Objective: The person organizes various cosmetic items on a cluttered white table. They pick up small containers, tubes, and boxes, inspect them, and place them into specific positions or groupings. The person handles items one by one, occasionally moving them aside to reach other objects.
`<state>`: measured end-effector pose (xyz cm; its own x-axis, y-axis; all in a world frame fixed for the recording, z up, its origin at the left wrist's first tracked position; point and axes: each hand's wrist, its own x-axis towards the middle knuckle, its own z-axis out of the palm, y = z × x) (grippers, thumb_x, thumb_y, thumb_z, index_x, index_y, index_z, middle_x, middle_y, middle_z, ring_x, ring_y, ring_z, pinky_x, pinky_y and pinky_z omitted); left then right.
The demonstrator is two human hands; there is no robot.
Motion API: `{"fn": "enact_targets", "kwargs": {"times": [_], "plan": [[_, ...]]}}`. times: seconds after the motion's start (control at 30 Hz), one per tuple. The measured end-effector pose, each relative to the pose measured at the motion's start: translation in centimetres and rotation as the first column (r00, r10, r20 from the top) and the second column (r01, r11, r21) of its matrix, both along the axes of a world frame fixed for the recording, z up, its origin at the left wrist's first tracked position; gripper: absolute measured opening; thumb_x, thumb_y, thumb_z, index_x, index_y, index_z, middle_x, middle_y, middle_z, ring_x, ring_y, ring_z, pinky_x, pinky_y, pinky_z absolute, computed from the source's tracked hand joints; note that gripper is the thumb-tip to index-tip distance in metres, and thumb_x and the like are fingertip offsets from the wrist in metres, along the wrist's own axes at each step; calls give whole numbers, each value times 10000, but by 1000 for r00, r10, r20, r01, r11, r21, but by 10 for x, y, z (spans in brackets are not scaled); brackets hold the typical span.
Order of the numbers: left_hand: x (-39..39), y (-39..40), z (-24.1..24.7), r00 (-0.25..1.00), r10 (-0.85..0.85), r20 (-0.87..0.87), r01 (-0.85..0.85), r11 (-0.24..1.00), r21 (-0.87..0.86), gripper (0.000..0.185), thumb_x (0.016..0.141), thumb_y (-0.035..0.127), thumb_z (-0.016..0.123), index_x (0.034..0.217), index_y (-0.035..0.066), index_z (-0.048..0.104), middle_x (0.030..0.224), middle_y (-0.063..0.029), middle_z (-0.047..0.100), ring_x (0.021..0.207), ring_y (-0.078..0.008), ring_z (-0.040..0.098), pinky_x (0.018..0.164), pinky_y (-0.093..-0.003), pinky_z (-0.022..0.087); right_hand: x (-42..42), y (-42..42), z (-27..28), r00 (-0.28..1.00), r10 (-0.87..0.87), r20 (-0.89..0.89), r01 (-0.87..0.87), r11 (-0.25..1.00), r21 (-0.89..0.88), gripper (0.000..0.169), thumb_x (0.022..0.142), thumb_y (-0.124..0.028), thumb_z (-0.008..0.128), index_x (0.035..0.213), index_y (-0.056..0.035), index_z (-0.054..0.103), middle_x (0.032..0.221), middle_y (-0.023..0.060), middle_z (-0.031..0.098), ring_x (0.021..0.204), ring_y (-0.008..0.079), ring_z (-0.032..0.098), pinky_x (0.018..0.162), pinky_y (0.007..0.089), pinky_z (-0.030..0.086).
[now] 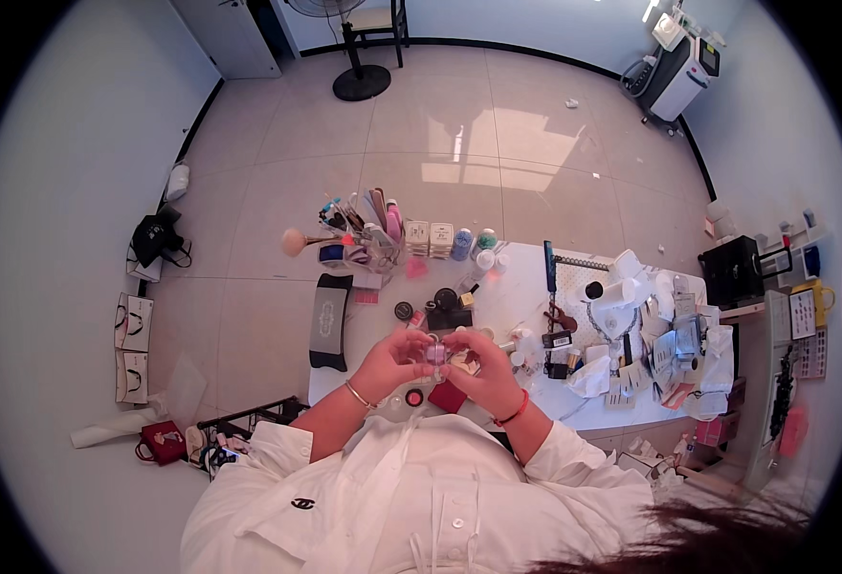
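Observation:
Above the near part of a cluttered white table [514,287], my left hand [399,356] and my right hand [480,362] meet around a small purple-tinted clear container [435,352]. The fingertips of both hands grip it from either side. Beneath my right hand lies a dark red flat item [447,396], partly covered. A small round pot with a red centre [414,397] is between my wrists, near the table edge. Just beyond my hands are a black box [450,319] and round black-lidded jars [446,298]. My fingers hide part of the container.
A black and grey armrest [330,321] is at the table's left end. Behind my hands stand a holder of brushes and files [374,240] and blue-filled [462,244] and green-filled jars [487,240]. Packets, a spiral notebook [582,264] and tissue [591,378] crowd the right side.

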<state>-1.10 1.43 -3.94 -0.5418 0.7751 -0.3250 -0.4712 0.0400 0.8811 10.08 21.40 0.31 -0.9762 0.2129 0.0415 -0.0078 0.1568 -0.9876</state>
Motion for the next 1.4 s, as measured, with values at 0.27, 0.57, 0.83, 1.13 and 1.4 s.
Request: {"fn": "enact_targets", "kwargs": {"times": [0.27, 0.57, 0.83, 1.13, 1.4], "plan": [[5, 1, 4, 997, 27, 73, -26, 999, -22, 444, 866, 12, 812, 1267, 43, 623, 1118, -32, 684, 1042, -138, 667, 961, -320, 559, 2, -2, 0, 999, 3, 46, -5, 999, 34, 348, 867, -122, 795, 1168, 5, 677, 992, 110, 721, 917, 206, 688, 799, 321, 530], [12, -2, -11, 995, -2, -101, -2, 999, -41, 395, 1068, 417, 572, 1120, 38, 669, 941, 4, 654, 845, -87, 600, 764, -245, 490, 0, -5, 11, 1000, 5, -6, -4, 989, 148, 370, 862, -142, 804, 1169, 16, 671, 948, 152, 705, 853, 255, 699, 747, 348, 553], [21, 3, -1, 992, 38, 123, -35, 999, -25, 572, 1045, 594, 483, 1194, 70, 659, 1012, 10, 657, 859, -90, 613, 796, -246, 512, -1, -2, 14, 995, 56, -77, -41, 982, 185, 427, 783, -111, 838, 1164, -5, 676, 1022, 149, 696, 909, 291, 681, 793, 370, 552], [15, -3, -25, 997, -49, 53, 51, 998, -46, 457, 1078, 457, 527, 1264, 48, 615, 1064, -1, 653, 902, -96, 619, 836, -263, 518, -5, -1, 16, 987, 56, -153, -10, 957, 289, 412, 724, -83, 839, 1085, -18, 654, 1081, 145, 664, 991, 340, 650, 850, 402, 533], [10, 6, 17, 917, -171, -361, 70, 959, -275, 427, 953, 337, 761, 1214, 33, 612, 933, 3, 644, 759, -62, 592, 665, -249, 494, -3, -5, 0, 991, 92, -97, -45, 915, 402, 375, 721, -64, 767, 1077, -22, 654, 1076, 153, 672, 1000, 379, 640, 850, 436, 532]]}}
